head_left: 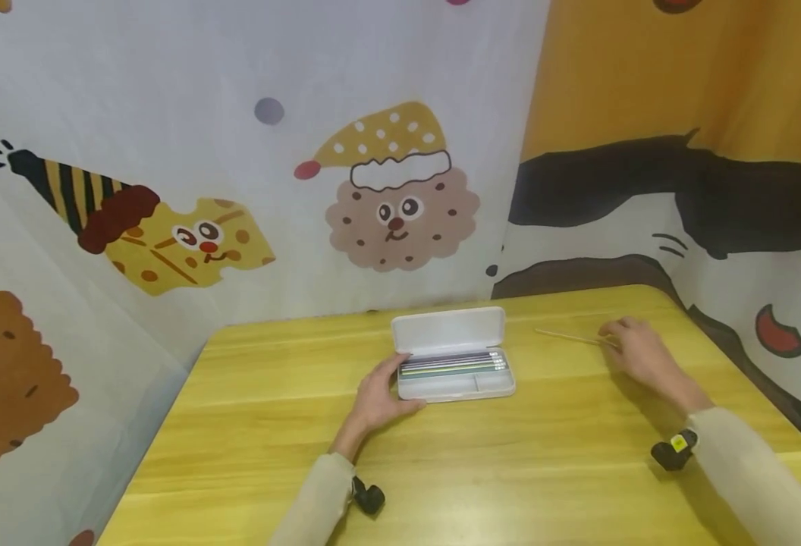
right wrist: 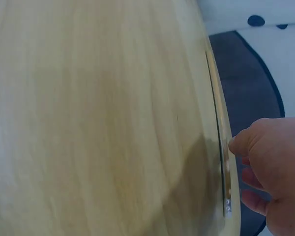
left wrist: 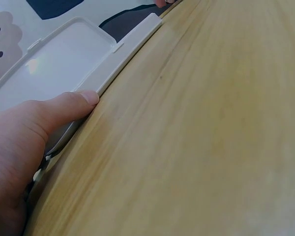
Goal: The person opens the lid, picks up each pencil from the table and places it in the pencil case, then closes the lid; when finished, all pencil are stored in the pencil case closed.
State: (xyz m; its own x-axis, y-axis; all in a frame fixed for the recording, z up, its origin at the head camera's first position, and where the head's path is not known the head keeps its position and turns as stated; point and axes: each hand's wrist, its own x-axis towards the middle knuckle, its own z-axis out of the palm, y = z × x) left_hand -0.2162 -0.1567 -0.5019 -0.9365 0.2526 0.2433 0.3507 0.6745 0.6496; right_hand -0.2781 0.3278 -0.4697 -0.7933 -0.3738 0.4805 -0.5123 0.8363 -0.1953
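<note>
A white pencil case (head_left: 441, 393) stands with its lid (head_left: 448, 331) raised on the wooden table. Several pencils (head_left: 448, 365) with pale ferrules lie side by side in its tray. My left hand (head_left: 376, 398) holds the case's left end, thumb along the front edge and fingers at the back left; the left wrist view shows the thumb (left wrist: 78, 104) on the rim. To the right, a single wood-coloured pencil (right wrist: 219, 113) lies on the table. Over its eraser end is my right hand (right wrist: 275, 172), thumb tip close beside the pencil, fingers loosely bent; contact is unclear.
The yellow wood-grain table (head_left: 482, 470) meets a cloth backdrop (head_left: 237, 76) printed with cartoon figures along its back edge. Dark wrist cameras (head_left: 368, 497) sit on both forearms. The lone pencil lies near the table's far edge.
</note>
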